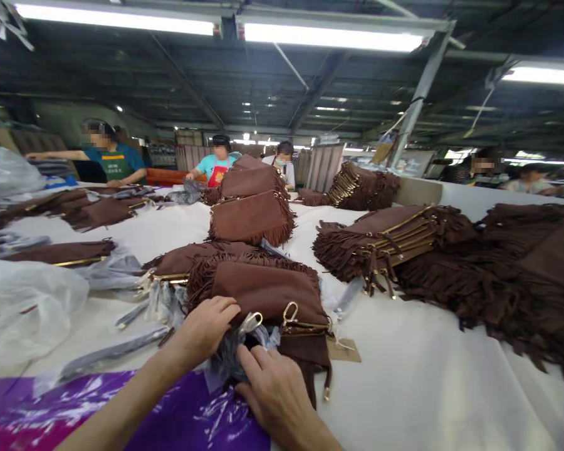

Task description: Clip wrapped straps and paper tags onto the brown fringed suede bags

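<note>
A brown fringed bag point(267, 291) lies in front of me on the white-covered table, with gold clasps and a zipper along its near edge. My left hand point(214, 322) rests at the bag's near left corner, its fingers bent over the edge; what they hold, if anything, is hidden. Just to the right and nearer, my right hand point(272, 382) has its fingers closed on crumpled clear plastic wrap point(228, 354) beside a gold clasp point(290, 312). A cardboard tag point(344, 349) on a string lies right of the bag.
Stacked brown fringed bags point(251, 216) stand behind, with more piles point(498, 275) at the right. Plastic bags point(28, 313) and wrapped straps point(113, 354) lie left. Purple plastic sheeting point(188, 419) covers the near edge. Several people work across the table.
</note>
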{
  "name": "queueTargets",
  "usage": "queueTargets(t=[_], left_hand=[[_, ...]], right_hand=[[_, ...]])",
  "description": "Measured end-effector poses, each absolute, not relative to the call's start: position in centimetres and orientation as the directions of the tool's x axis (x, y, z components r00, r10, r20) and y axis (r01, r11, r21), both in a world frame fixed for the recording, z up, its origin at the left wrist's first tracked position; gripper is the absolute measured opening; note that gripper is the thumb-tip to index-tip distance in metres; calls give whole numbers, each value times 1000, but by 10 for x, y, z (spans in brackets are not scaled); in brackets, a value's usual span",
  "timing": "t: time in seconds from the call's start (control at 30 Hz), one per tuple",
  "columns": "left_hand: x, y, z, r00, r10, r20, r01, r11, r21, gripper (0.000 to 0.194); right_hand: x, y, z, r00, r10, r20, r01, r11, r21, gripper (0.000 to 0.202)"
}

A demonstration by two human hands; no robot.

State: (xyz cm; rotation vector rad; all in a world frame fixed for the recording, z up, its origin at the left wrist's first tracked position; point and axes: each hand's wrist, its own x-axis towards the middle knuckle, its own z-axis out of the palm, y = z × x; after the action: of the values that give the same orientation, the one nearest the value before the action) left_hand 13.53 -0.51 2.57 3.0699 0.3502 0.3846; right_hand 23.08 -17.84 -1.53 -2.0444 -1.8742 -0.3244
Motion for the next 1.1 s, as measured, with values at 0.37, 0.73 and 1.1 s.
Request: queueTargets(t=[0.37,0.73,1.1], left_hand=[[149,-20,56,821,357,446,380,-924,42,20],[134,-28,47,885,308,348,325,-946,9,25],[97,-4,16,924,251,288,175,-948,267,28]], right_hand=[[226,-197,1,-49,751,658,986,140,-87,37],[269,-136,10,356,865,353,935,-327,-139,41],[334,-250,1,429,684,590,791,31,-611,21]])
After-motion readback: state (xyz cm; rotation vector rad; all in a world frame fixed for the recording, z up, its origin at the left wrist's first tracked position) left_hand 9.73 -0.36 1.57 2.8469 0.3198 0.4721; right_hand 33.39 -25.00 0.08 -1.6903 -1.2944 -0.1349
